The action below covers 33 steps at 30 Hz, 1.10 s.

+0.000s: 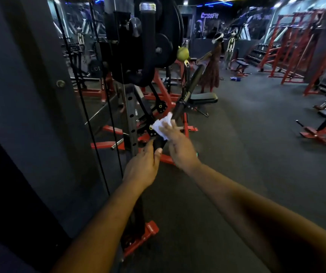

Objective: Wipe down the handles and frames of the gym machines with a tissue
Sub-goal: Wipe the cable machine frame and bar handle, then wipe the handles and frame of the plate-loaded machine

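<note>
White tissue (162,126) against black handle (179,109)

The tissue (163,126) lies on the handle (179,108), between the upright post (131,123) at left and the bench (204,99) behind.

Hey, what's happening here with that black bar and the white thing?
A person is cleaning a gym machine. Their left hand grips the lower end of a black padded handle to steady it, while the right hand presses a white tissue flat against the handle a little higher up. The upper part of the handle lies beyond the tissue. Black weight plates hang on the machine above, and benches stand on the floor behind.
</note>
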Tool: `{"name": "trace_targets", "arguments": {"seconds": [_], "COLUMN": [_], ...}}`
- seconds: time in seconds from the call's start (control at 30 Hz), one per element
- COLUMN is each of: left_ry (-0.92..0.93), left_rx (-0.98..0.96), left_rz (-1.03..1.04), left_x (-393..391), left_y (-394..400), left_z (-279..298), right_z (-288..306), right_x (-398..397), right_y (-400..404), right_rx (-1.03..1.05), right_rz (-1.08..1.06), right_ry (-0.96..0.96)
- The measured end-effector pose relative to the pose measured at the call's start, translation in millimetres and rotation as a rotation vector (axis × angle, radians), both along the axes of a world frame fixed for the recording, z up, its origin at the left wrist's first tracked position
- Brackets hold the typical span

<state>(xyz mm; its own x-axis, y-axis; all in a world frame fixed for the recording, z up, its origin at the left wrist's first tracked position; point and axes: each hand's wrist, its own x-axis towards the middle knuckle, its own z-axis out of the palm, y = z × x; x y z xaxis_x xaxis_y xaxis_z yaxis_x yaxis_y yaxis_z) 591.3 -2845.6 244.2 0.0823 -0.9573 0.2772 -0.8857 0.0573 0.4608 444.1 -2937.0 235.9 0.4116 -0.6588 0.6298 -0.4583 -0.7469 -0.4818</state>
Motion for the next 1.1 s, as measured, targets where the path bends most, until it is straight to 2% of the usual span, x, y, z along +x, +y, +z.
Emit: {"name": "trace_targets", "arguments": {"seconds": [0.13, 0.27, 0.43, 0.53, 0.7, 0.87, 1.1], "left_ry": [0.019, 0.055, 0.298, 0.387, 0.241, 0.151, -0.009], "left_rx": [0.033, 0.039, -0.007, -0.050, 0.026, 0.136, 0.183], "left_rz": [0.008, 0.036, 0.194, 0.229, 0.203, 0.111, -0.068], "left_x": [-11.8, -27.6, -42.9, -44.8, -56.7, -77.0, -108.3], "left_y": [-0.9, 6.8, 18.9, 28.9, 52.2, 69.3, 87.7], "left_z": [-8.0, -11.0, -9.0, -6.0, -8.4, -26.1, -25.5], "right_z": [-9.8, -8.0, -10.0, -14.1, -18.3, -24.0, -16.7], "right_x": [-16.1, -47.4, -83.0, -102.8, -129.7, -153.0, -181.4], "right_y": [23.5, 33.8, 50.6, 60.4, 81.0, 105.3, 147.8], "right_rx": [0.069, 0.143, 0.191, 0.312, 0.403, 0.421, 0.390], "right_rz": [0.193, 0.254, 0.157, 0.067, 0.020, -0.058, -0.306], "right_ry": [0.009, 0.000, -0.062, -0.086, -0.092, -0.004, 0.157]}}
